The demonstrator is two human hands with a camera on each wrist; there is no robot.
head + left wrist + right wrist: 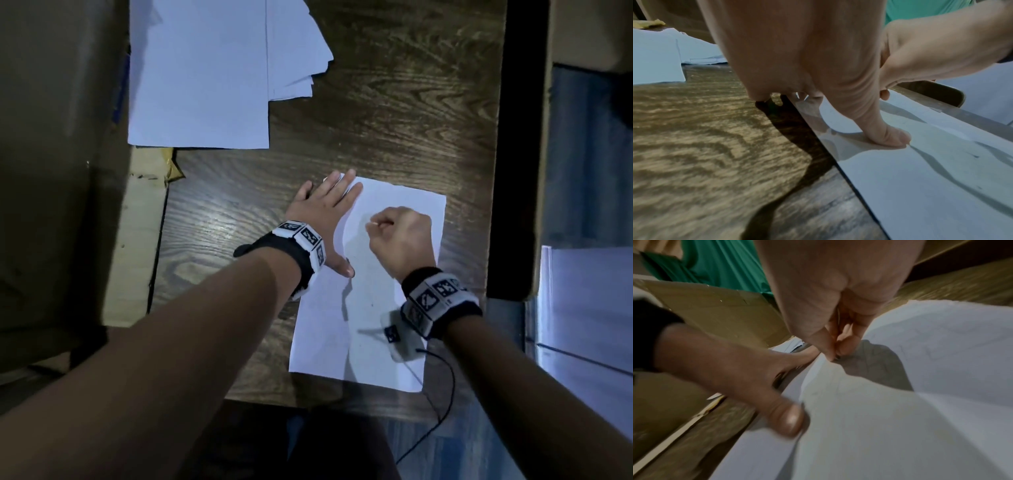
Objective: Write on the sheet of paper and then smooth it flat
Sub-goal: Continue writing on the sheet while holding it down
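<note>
Surface: dark wood-grain top (394, 113), glossy, with a pale sheen left of centre.
Light: dim overall, cool and bluish on the white things.
Far left: a fanned stack of white sheets (205, 75) lies on the surface.
Left side: brown cardboard boxes (61, 171) stand against the surface's edge, one flap with yellowish tape (171, 164).
Right side: a black edge strip (513, 154), then more cardboard (589, 31).
Floor: bluish, below right (455, 445).

No text can be read; the faint pencil marks on the sheet of paper (383, 308) are illegible.
</note>
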